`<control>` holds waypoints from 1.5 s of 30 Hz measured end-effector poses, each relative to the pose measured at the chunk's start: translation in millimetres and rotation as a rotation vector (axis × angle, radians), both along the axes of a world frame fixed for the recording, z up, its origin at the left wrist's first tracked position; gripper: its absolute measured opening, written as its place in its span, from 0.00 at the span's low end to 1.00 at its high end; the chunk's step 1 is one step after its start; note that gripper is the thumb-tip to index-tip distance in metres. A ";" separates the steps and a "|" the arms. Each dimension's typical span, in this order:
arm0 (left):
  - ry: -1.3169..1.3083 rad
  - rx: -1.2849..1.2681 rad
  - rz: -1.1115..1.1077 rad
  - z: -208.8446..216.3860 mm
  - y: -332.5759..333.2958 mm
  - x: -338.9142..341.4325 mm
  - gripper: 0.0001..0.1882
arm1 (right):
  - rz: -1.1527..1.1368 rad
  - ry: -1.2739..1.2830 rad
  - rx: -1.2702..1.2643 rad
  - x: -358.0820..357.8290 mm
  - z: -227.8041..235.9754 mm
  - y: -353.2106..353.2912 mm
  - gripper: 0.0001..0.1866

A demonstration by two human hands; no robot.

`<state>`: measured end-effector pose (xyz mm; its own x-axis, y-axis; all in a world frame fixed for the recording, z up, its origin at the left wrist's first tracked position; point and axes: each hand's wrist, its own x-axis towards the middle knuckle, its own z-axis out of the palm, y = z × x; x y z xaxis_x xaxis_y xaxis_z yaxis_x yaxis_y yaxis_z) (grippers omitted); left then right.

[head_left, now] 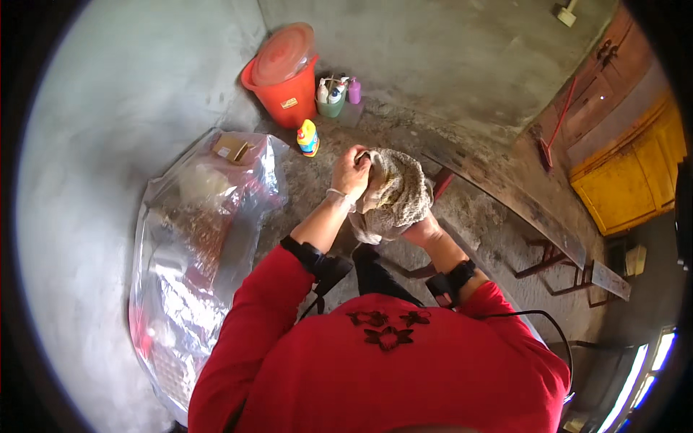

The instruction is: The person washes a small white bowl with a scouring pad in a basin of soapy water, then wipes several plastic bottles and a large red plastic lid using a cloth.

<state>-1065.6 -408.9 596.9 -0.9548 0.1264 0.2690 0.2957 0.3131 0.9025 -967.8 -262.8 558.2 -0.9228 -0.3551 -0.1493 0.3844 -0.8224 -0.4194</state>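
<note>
A bunched, greyish-brown textured cloth (395,189) hangs in front of me between my two hands. My left hand (351,173) is closed on the cloth's upper left edge, its fingers curled into the fabric. At the lower right of the cloth is my right hand (422,229), its fingers mostly hidden beneath the folds; the cloth rests against it. Whether those fingers grip or only support it cannot be seen.
Ahead stand a red lidded bucket (287,90), a yellow bottle (308,138) and a green basket (332,105) of bottles. Clear plastic sheeting (191,289) covers a surface at left. A long wooden bench (505,202) runs along the right, before a yellow cabinet (628,173).
</note>
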 end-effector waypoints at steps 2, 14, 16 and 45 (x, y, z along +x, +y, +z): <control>-0.025 -0.091 0.048 -22.0 14.2 -53.1 0.09 | 0.031 0.018 -0.090 -54.4 -29.6 3.6 0.23; -0.359 0.315 -0.511 -44.1 9.5 -304.9 0.19 | -0.004 -0.044 -0.051 -337.4 -61.7 -2.2 0.21; -0.438 0.455 -0.560 -32.1 6.6 -339.5 0.20 | 0.006 -0.033 0.096 -379.2 -66.5 1.1 0.22; -0.806 0.940 0.713 -446.4 24.5 -522.6 0.11 | 0.043 0.898 1.334 -898.6 -444.8 -101.4 0.34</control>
<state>-1588.2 -384.4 150.5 -0.6670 -0.3550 -0.6551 -0.3523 -0.6245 0.6970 -1866.4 -364.3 113.4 -0.8717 -0.4479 0.1990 -0.3567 0.3013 -0.8843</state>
